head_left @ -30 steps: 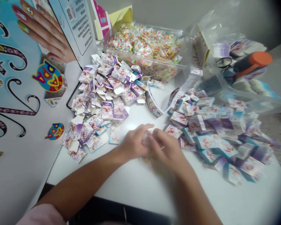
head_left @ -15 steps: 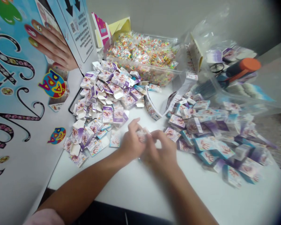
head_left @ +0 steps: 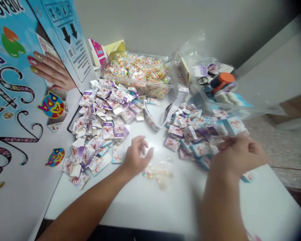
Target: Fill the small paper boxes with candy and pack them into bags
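My left hand (head_left: 136,156) hovers over the white table (head_left: 150,204), fingers apart and holding nothing, just right of a heap of small open purple-and-white boxes (head_left: 107,113). A few small clear packets with coloured bits (head_left: 158,172) lie on the table right beside it. My right hand (head_left: 238,155) is blurred, over the near edge of a second heap of closed boxes (head_left: 193,130) on the right. I cannot tell whether its curled fingers hold a box.
A clear bin of colourful packets (head_left: 137,72) stands at the back. A big printed cardboard display (head_left: 20,110) leans along the left side. At the back right is a plastic bag (head_left: 222,80) with scissors and an orange-capped item. The table ends at the right.
My hands, which were together at the table's middle working a small box, have parted. The right hand swung right to the closed-box heap; the left stayed and opened. The camera tilted up.
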### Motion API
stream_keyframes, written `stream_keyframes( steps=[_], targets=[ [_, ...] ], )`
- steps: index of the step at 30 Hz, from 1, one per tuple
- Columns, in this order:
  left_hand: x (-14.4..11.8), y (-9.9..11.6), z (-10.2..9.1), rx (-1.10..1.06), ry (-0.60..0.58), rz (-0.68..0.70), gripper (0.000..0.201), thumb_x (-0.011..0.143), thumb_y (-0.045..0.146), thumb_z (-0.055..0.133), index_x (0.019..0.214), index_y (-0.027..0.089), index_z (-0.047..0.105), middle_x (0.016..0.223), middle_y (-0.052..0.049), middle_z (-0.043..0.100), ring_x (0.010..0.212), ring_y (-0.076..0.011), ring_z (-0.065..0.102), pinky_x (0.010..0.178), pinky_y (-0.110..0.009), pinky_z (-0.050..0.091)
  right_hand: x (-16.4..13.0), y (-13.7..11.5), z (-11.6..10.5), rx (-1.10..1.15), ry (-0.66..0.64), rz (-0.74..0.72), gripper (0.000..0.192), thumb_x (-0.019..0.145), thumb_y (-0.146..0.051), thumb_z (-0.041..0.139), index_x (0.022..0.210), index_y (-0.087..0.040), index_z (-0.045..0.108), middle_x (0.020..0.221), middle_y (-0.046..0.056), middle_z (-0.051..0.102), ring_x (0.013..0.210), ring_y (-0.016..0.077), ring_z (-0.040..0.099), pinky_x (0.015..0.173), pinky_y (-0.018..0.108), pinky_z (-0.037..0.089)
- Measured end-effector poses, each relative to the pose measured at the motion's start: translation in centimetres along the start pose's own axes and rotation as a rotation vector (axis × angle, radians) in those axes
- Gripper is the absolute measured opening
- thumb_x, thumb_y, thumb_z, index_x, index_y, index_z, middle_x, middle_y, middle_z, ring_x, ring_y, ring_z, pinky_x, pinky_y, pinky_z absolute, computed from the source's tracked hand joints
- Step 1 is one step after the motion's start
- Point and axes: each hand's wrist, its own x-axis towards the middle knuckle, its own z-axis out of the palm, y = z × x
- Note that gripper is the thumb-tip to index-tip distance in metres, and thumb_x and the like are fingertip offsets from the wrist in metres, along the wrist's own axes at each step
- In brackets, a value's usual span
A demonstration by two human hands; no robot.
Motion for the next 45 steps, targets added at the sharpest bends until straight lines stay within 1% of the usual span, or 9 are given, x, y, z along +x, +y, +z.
stream_keyframes(
  steps=[4, 8, 10, 13, 15, 18, 21, 25, 45],
  targets=[
    [0.2, 0.4, -0.1, -0.011, 0.005, -0.079, 0.034, 0.091, 0.025, 0.059, 0.120, 0.022, 0.042, 0.084, 0.002, 0.058, 0.060, -0.0068, 0.052, 0.055, -0.019, 0.041, 1.7, 0.3, -0.5, -0.085, -0.084, 0.143, 0.016, 0.077, -0.027, 0.061, 0.064, -0.018, 0.064, 0.060, 0.002, 0.059, 0.036, 0.0079, 0.037, 0.036, 0.027, 0.020],
    [0.2, 0.7, -0.2, -0.022, 0.002, -0.129, 0.029, 0.092, 0.027, 0.057, 0.117, 0.020, 0.044, 0.082, 0.001, 0.059, 0.062, -0.0085, 0.054, 0.057, -0.020, 0.042, 0.8, 0.5, -1.4, -0.139, -0.132, 0.140, 0.017, 0.078, -0.031, 0.060, 0.076, -0.017, 0.069, 0.061, 0.000, 0.058, 0.041, 0.0092, 0.036, 0.039, 0.026, 0.023],
    [0.2, 0.7, -0.2, -0.033, 0.012, -0.145, 0.028, 0.092, 0.027, 0.056, 0.117, 0.020, 0.045, 0.080, 0.001, 0.059, 0.062, -0.0088, 0.054, 0.057, -0.021, 0.042, -0.2, 1.0, -2.4, -0.225, -0.124, 0.037, 0.021, 0.080, -0.035, 0.058, 0.081, -0.017, 0.070, 0.065, 0.001, 0.061, 0.049, 0.0129, 0.045, 0.046, 0.029, 0.036],
    [0.4, 0.8, -0.3, -0.043, 0.024, -0.160, 0.026, 0.093, 0.027, 0.055, 0.116, 0.020, 0.045, 0.079, 0.002, 0.058, 0.062, -0.0090, 0.053, 0.057, -0.020, 0.042, -1.4, 2.1, -4.2, -0.512, -0.136, -0.295, 0.029, 0.083, -0.038, 0.055, 0.093, -0.015, 0.070, 0.089, 0.012, 0.068, 0.084, 0.0271, 0.063, 0.077, 0.045, 0.050],
    [0.4, 0.9, -0.3, -0.042, 0.026, -0.164, 0.025, 0.093, 0.027, 0.055, 0.114, 0.019, 0.046, 0.077, 0.002, 0.058, 0.062, -0.0091, 0.053, 0.057, -0.020, 0.042, -1.7, 2.9, -4.9, -0.699, -0.203, -0.500, 0.043, 0.084, -0.046, 0.055, 0.108, -0.013, 0.068, 0.113, 0.020, 0.064, 0.112, 0.0360, 0.057, 0.097, 0.055, 0.042],
    [0.5, 1.1, -0.2, -0.034, 0.012, -0.169, 0.022, 0.093, 0.027, 0.054, 0.112, 0.019, 0.047, 0.077, 0.002, 0.057, 0.062, -0.0090, 0.053, 0.057, -0.020, 0.042, -1.4, 3.5, -4.9, -0.891, -0.305, -0.624, 0.074, 0.083, -0.061, 0.056, 0.136, -0.010, 0.053, 0.144, 0.026, 0.042, 0.135, 0.0434, 0.036, 0.109, 0.062, 0.027],
    [0.6, 1.1, -0.2, -0.021, -0.012, -0.171, 0.020, 0.094, 0.028, 0.053, 0.111, 0.019, 0.047, 0.077, 0.002, 0.057, 0.061, -0.0089, 0.052, 0.057, -0.020, 0.042, -0.4, 3.7, -3.9, -1.007, -0.391, -0.617, 0.084, 0.085, -0.066, 0.051, 0.148, -0.013, 0.039, 0.157, 0.024, 0.025, 0.144, 0.0455, 0.020, 0.111, 0.064, 0.022],
    [0.6, 0.9, -0.3, -0.014, -0.022, -0.180, 0.019, 0.095, 0.029, 0.052, 0.110, 0.019, 0.048, 0.077, 0.002, 0.057, 0.061, -0.0094, 0.052, 0.058, -0.021, 0.042, 1.7, 4.3, -2.4, -1.052, -0.546, -0.526, 0.081, 0.088, -0.065, 0.045, 0.152, -0.016, 0.033, 0.160, 0.022, 0.022, 0.145, 0.0440, 0.020, 0.112, 0.060, 0.026],
    [0.9, 1.3, -0.2, -0.035, -0.055, -0.227, 0.027, 0.095, 0.030, 0.050, 0.118, 0.020, 0.040, 0.073, 0.004, 0.055, 0.064, -0.0117, 0.052, 0.063, -0.025, 0.042, 8.2, 5.2, -0.8, -1.066, -0.705, -0.412, 0.081, 0.086, -0.073, 0.043, 0.146, -0.020, 0.044, 0.148, 0.018, 0.045, 0.134, 0.0389, 0.041, 0.108, 0.055, 0.034]
  ],
)
